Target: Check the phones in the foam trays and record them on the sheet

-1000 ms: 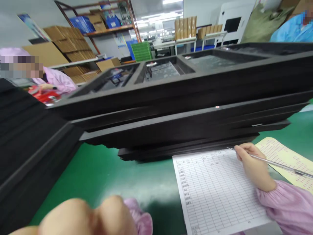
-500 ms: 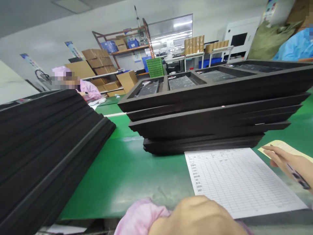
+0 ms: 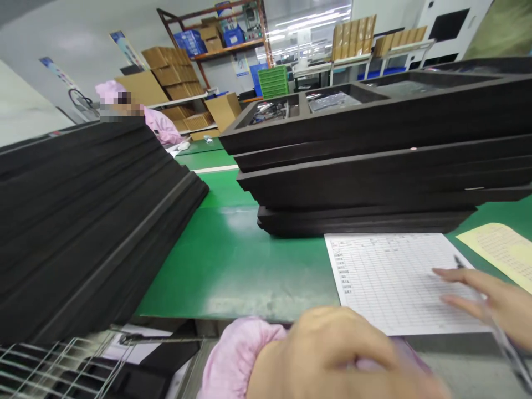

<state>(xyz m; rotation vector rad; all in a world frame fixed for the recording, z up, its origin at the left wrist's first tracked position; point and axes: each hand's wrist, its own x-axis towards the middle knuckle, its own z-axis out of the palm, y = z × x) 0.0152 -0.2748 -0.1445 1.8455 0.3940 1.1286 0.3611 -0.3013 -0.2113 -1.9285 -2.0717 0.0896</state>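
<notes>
My right hand [image 3: 494, 305] lies at the right edge of a white printed form [image 3: 386, 277] on the green table [image 3: 233, 260], fingers stretched over the sheet. It holds a pen [image 3: 513, 349] that runs back toward me. My left hand [image 3: 341, 354] is close to the camera at the bottom centre, blurred, its fingers bent, with a pink sleeve [image 3: 236, 354] behind it. What is under its fingers is hidden. Just beyond the form stands a stack of black compartment trays [image 3: 374, 166].
A tall slanted pile of black foam sheets [image 3: 83, 221] fills the left. A yellow paper [image 3: 499, 249] lies right of the form. A wire rack [image 3: 50, 366] sits at the bottom left. A person in pink [image 3: 153, 124] works at the back, near shelves of cardboard boxes [image 3: 174, 66].
My right hand with the pen has drawn back from the form's top right corner to its lower right edge. My left hand has shifted from the bottom left to the bottom centre.
</notes>
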